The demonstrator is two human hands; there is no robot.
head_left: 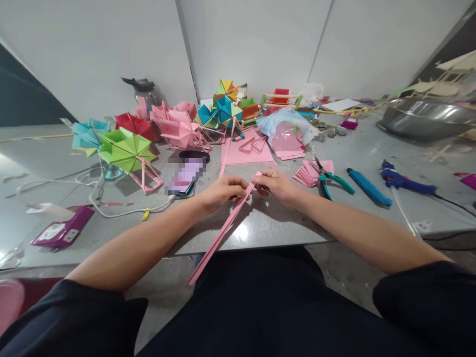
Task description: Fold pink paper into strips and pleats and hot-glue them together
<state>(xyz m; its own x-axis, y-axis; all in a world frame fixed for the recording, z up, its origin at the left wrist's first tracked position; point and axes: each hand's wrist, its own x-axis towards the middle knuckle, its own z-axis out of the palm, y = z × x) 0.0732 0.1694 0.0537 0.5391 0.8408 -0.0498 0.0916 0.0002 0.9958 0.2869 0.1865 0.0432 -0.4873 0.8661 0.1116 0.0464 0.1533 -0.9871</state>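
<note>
Pink and long, the paper strip (223, 231) slants from lower centre to mid-frame, its upper end pinched in the fingers of both the left hand (223, 192) and the right hand (277, 187); it seems creased lengthwise, though the view is too coarse to be sure, and is not yet bent into a closed shape. Beyond, on the bench (290, 225), two pink triangles (246, 144) lie formed at upper centre, and folded paper wheels (126, 148) stand assembled at upper left.

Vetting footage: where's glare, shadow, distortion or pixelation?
All head view: bright glare on the table, right of the pink strip; shadow below left hand and right hand; metal bowl looks stretched near the right edge; phone pixelated.
</note>
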